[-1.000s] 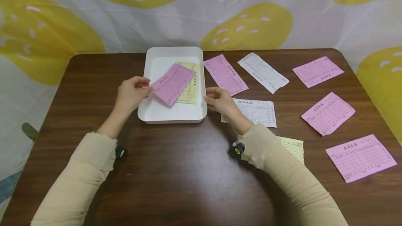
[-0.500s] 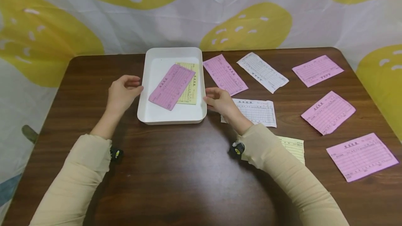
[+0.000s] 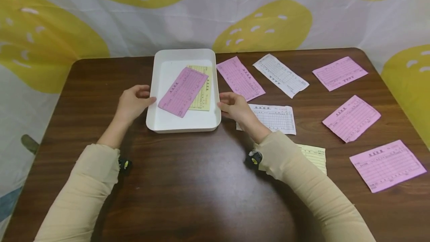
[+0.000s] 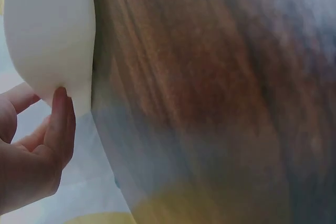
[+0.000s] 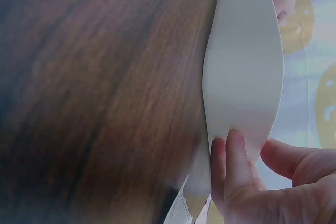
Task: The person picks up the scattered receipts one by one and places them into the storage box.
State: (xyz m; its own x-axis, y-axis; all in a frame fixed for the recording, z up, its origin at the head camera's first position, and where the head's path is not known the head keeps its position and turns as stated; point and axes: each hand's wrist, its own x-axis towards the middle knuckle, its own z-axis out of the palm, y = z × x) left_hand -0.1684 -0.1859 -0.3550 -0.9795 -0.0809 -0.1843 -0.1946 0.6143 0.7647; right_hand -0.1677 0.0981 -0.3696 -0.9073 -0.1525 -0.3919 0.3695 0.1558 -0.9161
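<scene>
A white tray [image 3: 181, 128] stands on the table, its short side towards me. Inside lies a pink form slip [image 3: 183, 92], slanted across part of a yellow form slip [image 3: 204, 98]. My left hand [image 3: 132, 102] holds the tray's left side, thumb at the rim and fingertips against the outer wall in the left wrist view. On the opposite side my right hand [image 3: 236, 109] holds the tray too. The right wrist view shows its fingers [image 5: 237, 156] on the outer wall and its thumb at the rim. No slip is in either hand.
Right of the tray lie a pink slip [image 3: 241, 78] and a white slip [image 3: 280, 75]. Another white slip [image 3: 273, 119] and a yellow slip [image 3: 314, 157] are partly under my right arm. Further pink slips [image 3: 352, 118] lie along the right. A patterned cloth [image 3: 188, 21] hangs behind the table.
My left hand has let go of the pink slip, which now lies flat in the tray. The hand moved left, then back against the tray's side. My right hand has stayed put.
</scene>
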